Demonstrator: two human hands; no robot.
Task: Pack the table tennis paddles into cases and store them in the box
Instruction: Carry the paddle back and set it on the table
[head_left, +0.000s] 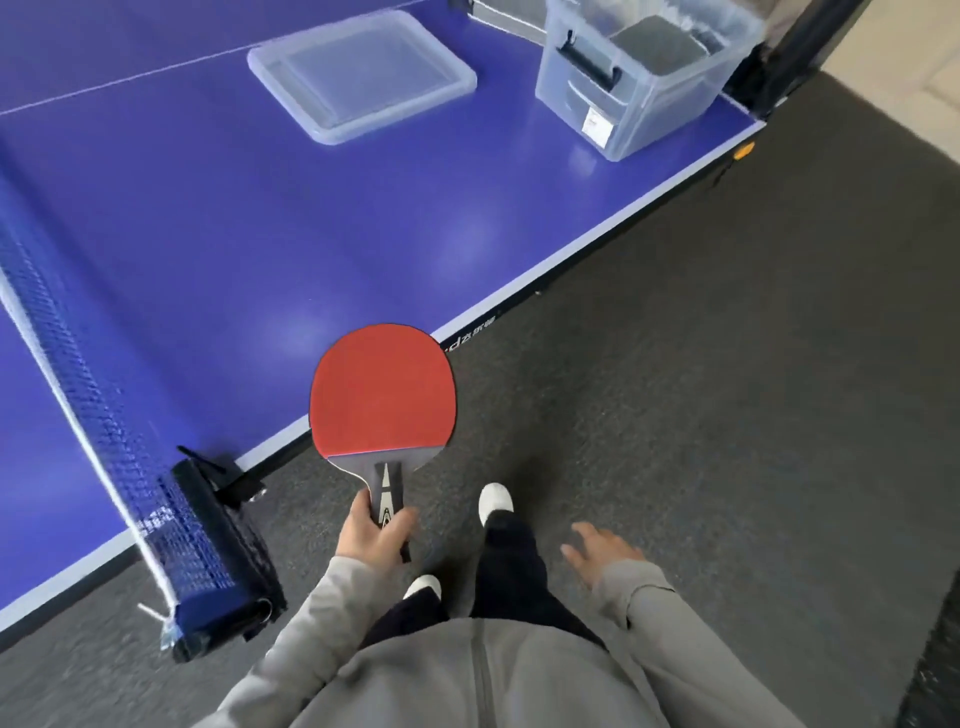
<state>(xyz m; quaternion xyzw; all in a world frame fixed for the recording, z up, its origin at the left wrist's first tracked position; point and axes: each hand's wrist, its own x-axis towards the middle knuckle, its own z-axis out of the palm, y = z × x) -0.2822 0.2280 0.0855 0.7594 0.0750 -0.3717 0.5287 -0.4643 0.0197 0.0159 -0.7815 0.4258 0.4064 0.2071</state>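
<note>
The person's left hand (376, 532), at about 6 o'clock in the head view, has its fingers and thumb curled round the handle of a table tennis paddle (383, 395). The paddle's red rubber face is turned up toward the camera, and its head points to 12 o'clock, overlapping the white-edged rim of the blue table tennis table (218, 223). The right hand (597, 553) hangs at about 5 o'clock over the dark carpet (727, 364), its fingers spread loosely and holding nothing.

On the table at 1 o'clock, near the far corner, stands a clear plastic storage box (644, 78) with a black latch handle; dark flat things lie inside, but whether they are paddle cases cannot be told. At 12 o'clock, well apart from the box, its clear lid (361, 75) lies flat. The net (88, 395) with its black clamp post (218, 556) runs along the 8 to 9 o'clock side.
</note>
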